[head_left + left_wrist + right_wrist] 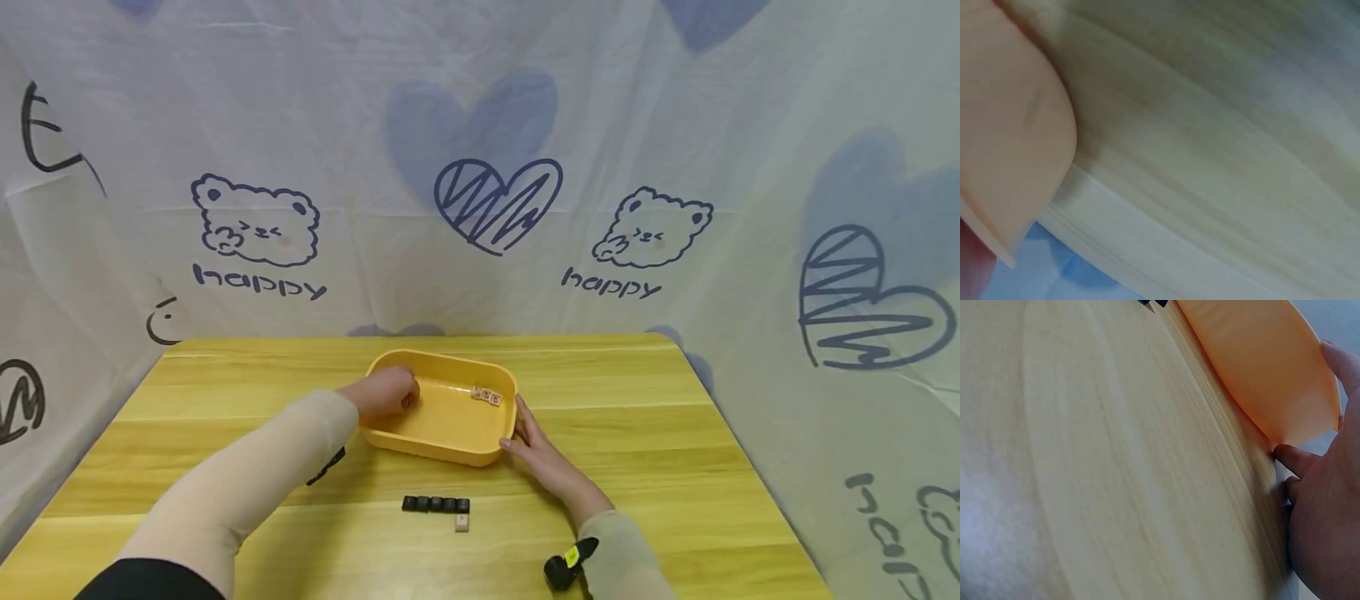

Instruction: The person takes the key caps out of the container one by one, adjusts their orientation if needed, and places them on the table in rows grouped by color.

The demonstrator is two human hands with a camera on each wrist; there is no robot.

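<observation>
My left hand (386, 392) reaches over the rim into the left end of a yellow-orange plastic tray (450, 425). Its fingers curl down toward the tray floor, with a small brownish patch beside them; I cannot tell whether they hold it. In the left wrist view the tray's outer wall (1016, 125) fills the left side. My right hand (543, 458) grips the tray's right end. The right wrist view shows its thumb (1338, 362) at the rim and a fingertip (1288, 455) low against the outer wall. Beige keycaps (486, 396) sit in a short row inside, by the right wall.
In front of the tray, several black keycaps (436, 505) form a row on the wood-grain table (637, 433). One beige keycap (462, 523) lies just below the row's right end. Dark straps and a black device (562, 571) are on the wrists. A printed cloth (480, 292) hangs behind.
</observation>
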